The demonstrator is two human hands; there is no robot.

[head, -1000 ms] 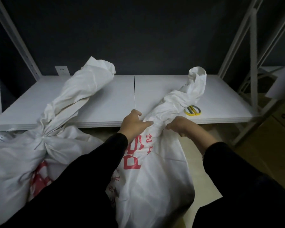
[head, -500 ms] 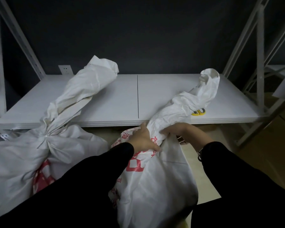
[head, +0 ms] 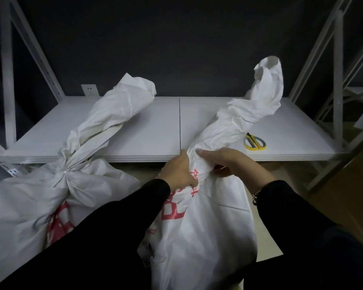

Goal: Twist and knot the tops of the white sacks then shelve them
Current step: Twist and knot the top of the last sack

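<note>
Gripping the twisted neck of the white woven sack with red print [head: 208, 227], left hand [head: 179, 170] and right hand [head: 228, 162] side by side, fingers curled round it. Standing before the white metal shelf [head: 134, 132], neck slanting over its edge; contents hidden. Leftward, a second white sack [head: 29, 195], tied shut.

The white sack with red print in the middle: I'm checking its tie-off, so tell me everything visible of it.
The white woven-looking sack with red printed characters stands full in front of the white shelf board. Its top is twisted into a thick rope slanting up and right over the shelf, crumpled at the tip; no knot shows. The left hand and right hand grip its neck.
</note>
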